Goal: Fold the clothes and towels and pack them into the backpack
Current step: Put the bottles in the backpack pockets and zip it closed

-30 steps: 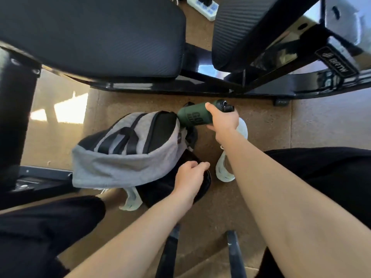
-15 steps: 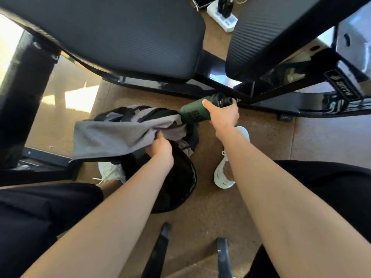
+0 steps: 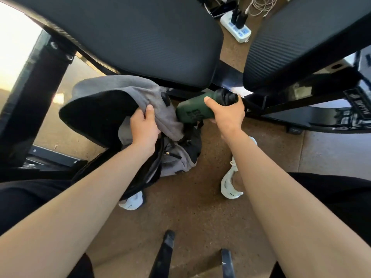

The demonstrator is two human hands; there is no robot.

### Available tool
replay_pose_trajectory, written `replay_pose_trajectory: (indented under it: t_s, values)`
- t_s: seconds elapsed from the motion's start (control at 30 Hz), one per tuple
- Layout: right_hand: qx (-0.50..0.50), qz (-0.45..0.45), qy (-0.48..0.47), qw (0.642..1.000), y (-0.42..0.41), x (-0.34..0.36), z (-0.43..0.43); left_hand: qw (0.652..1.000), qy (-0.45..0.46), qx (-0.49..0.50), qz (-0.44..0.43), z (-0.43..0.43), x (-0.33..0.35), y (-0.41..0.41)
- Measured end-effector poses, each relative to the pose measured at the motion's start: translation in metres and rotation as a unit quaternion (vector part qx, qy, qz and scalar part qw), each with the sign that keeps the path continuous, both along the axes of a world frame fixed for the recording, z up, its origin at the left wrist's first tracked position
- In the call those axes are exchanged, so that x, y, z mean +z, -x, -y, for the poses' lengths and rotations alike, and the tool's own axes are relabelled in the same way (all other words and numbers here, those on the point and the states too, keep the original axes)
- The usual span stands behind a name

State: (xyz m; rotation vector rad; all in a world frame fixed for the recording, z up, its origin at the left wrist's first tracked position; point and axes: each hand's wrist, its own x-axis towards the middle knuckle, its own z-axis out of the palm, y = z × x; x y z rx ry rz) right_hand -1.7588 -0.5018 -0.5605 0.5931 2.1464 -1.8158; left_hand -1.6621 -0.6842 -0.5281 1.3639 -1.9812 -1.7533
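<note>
A grey and black backpack lies on the brown floor between my feet, its top lifted and folded back. My left hand grips the grey fabric at the backpack's edge and holds it up. My right hand holds a dark green bottle with a black cap, lying almost level with its base against the backpack's side. No clothes or towels show outside the backpack.
Two black padded seats hang over the backpack on a black frame. A white power strip with plugs and cables lies on the floor beyond. My white shoes stand either side. Black chair legs reach in at the bottom.
My left hand moved from the backpack's lower black part up to its grey edge and lifted it, turning the top back. The bottle stayed in my right hand near the backpack's side.
</note>
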Motion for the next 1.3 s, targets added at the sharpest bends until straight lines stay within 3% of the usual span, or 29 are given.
replay_pose_trajectory:
  t_s: [0.1,0.2,0.27,0.33,0.4,0.47,0.63,0.8,1.03,1.13,1.3]
  values:
    - [-0.069,0.155,0.170,0.971,-0.019,0.002,-0.002,0.996,-0.076,0.049,-0.013,0.014,0.012,-0.001]
    - [-0.126,0.234,0.211,0.941,-0.037,0.000,-0.003,0.996,-0.084,0.029,-0.005,0.023,0.017,-0.003]
    - [-0.121,0.187,0.140,0.965,-0.039,0.003,0.002,0.997,-0.081,0.001,-0.002,0.026,0.019,-0.006]
    - [-0.005,0.064,-0.048,0.997,-0.032,0.014,0.008,0.997,-0.078,-0.027,-0.001,0.030,0.017,-0.011]
    - [0.155,-0.043,-0.197,0.967,-0.024,0.033,0.014,0.996,-0.083,-0.031,-0.007,0.034,0.017,-0.015]
    - [0.254,-0.080,-0.253,0.930,-0.018,0.045,0.019,0.996,-0.081,-0.030,-0.010,0.037,0.019,-0.018]
    - [0.219,-0.066,-0.215,0.949,-0.016,0.050,0.025,0.997,-0.070,-0.032,-0.004,0.041,0.016,-0.019]
    - [0.212,-0.061,-0.213,0.952,-0.023,0.052,0.042,0.991,0.008,-0.130,-0.005,0.039,0.018,-0.018]
    - [0.348,-0.140,-0.299,0.877,-0.020,0.073,0.084,0.967,-0.025,-0.252,-0.013,0.029,0.012,-0.020]
    - [0.371,-0.151,-0.311,0.862,-0.020,0.072,0.093,0.960,0.046,-0.277,0.018,0.033,0.004,-0.023]
    - [0.401,-0.161,-0.313,0.846,-0.025,0.070,0.099,0.969,0.118,-0.219,-0.011,0.029,-0.008,-0.026]
